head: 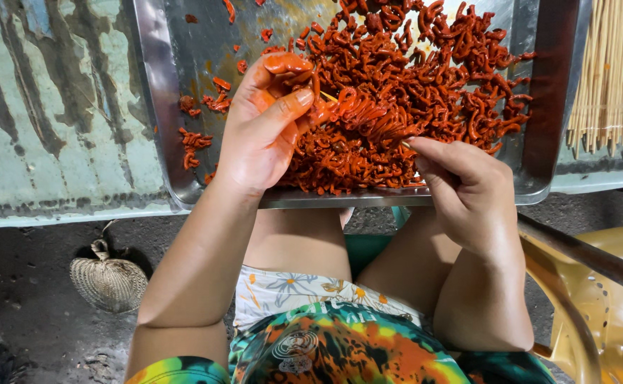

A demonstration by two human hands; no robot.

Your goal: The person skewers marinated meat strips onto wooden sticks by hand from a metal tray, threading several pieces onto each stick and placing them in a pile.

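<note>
A steel tray holds a heap of red marinated meat strips. My left hand, smeared orange, pinches a strip at the tip of a thin wooden skewer that is packed with folded strips. My right hand grips the skewer's lower end near the tray's front edge. Both hands hover over the tray's near side.
A bundle of bare bamboo skewers lies right of the tray on a worn pale-green table. A woven hand fan lies on the dark floor at left. A yellow plastic chair stands at right.
</note>
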